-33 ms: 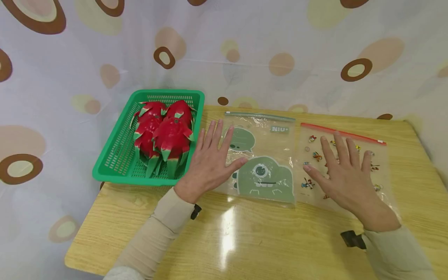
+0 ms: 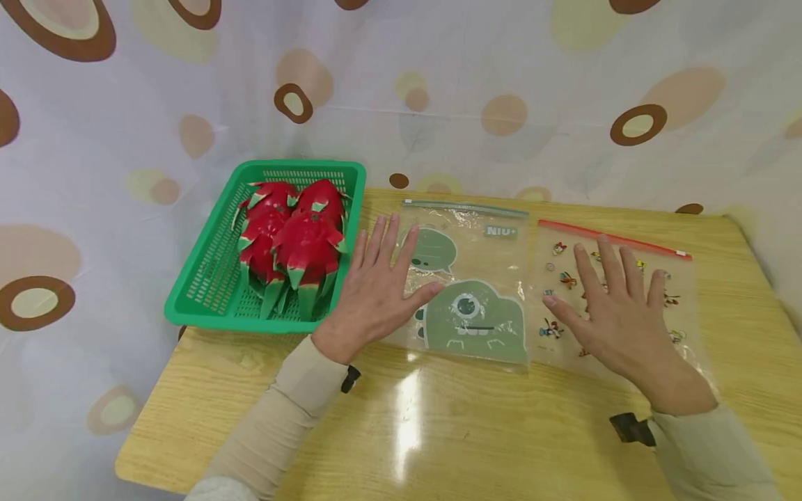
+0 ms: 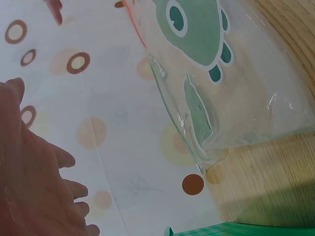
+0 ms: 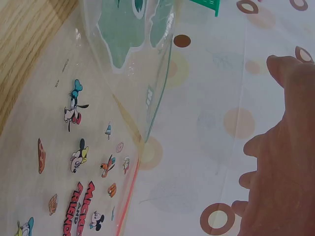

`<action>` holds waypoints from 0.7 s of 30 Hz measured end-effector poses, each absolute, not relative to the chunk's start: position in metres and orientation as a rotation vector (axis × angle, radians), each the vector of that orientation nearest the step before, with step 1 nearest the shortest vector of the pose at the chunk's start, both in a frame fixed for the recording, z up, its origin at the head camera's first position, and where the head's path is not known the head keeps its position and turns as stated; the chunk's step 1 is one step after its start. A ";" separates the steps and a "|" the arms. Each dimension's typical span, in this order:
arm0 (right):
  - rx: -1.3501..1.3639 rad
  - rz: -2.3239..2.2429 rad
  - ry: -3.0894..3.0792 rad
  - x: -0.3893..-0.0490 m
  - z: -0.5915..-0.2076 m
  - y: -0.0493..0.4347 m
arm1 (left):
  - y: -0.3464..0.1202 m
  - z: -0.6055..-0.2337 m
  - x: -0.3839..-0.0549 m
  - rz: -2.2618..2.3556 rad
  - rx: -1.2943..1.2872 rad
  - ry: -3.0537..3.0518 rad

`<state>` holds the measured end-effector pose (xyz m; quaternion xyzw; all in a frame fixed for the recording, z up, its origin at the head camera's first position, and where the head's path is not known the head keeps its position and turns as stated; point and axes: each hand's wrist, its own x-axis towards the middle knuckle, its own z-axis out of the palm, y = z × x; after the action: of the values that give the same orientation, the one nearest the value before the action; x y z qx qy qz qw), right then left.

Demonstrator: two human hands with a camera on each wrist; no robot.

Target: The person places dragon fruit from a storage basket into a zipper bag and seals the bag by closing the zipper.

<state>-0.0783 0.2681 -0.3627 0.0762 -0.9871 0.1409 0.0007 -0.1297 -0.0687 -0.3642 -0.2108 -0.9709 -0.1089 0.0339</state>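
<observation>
My left hand [image 2: 376, 296] is held palm down with fingers spread, holding nothing. It overlaps the left edge of a clear zip bag [image 2: 476, 316] printed with a green dinosaur. A second zip bag [image 2: 567, 280], with a red slider strip and small cartoon figures, lies flat to its right. Over that one my right hand [image 2: 626, 327] is spread the same way, also with nothing in it. In the wrist views, both the left hand [image 3: 34, 167] and the right hand [image 4: 285, 142] appear raised above the bags.
Left of the bags, a green plastic basket [image 2: 188, 306] holds several red dragon fruits [image 2: 310, 243] with green-tipped scales. The wooden table [image 2: 464, 431] meets a patterned curtain [image 2: 451, 146] at its back edge.
</observation>
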 end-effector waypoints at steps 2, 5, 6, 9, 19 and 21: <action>0.237 0.444 -3.098 -0.080 -0.364 0.270 | -0.068 -0.365 -0.131 -0.339 -0.653 -2.991; 0.231 0.447 -3.089 -0.082 -0.367 0.273 | -0.066 -0.368 -0.134 -0.353 -0.661 -3.001; 0.228 0.448 -3.085 -0.083 -0.368 0.274 | -0.066 -0.369 -0.134 -0.362 -0.662 -3.004; 0.230 0.449 -3.080 -0.084 -0.371 0.273 | -0.067 -0.370 -0.134 -0.395 -0.656 -3.014; 0.296 0.568 -3.053 -0.092 -0.379 0.264 | -0.070 -0.373 -0.132 -0.492 -0.637 -3.012; 0.307 0.606 -3.041 -0.094 -0.380 0.261 | -0.069 -0.374 -0.132 -0.516 -0.641 -3.013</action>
<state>-0.0945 0.2607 -0.3803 0.0984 -0.9759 0.1944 0.0131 -0.1315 -0.0694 -0.3736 -0.2053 -0.9646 -0.1652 0.0090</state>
